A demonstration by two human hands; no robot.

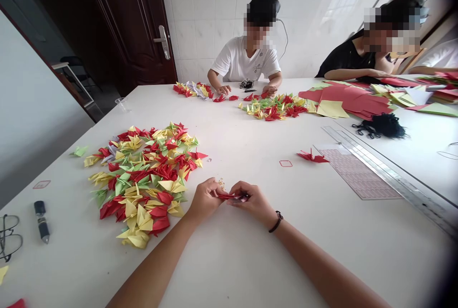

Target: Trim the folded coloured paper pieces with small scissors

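Observation:
Over the white table (250, 246), my left hand (207, 199) pinches a folded red paper piece (225, 196), which looks like a paper crane seen edge-on. Close against it is my right hand (252, 201), wearing a dark bracelet (276, 222). Its fingers are closed on a small, shiny, pinkish-grey thing whose kind I cannot make out. Just beyond my fingertips lie tiny gold beads (221, 184). Left of my hands spreads a big pile of red, yellow and green paper cranes (143, 172). A single red crane (312, 156) rests apart on the right.
Across the table a person in a white shirt (246, 59) handles cranes; a person in black (352, 55) sits right of them. Coloured paper sheets (350, 95), black cords (382, 126) and a clear ruler (375, 169) lie right. A pen (42, 222) and glasses (10, 236) lie left.

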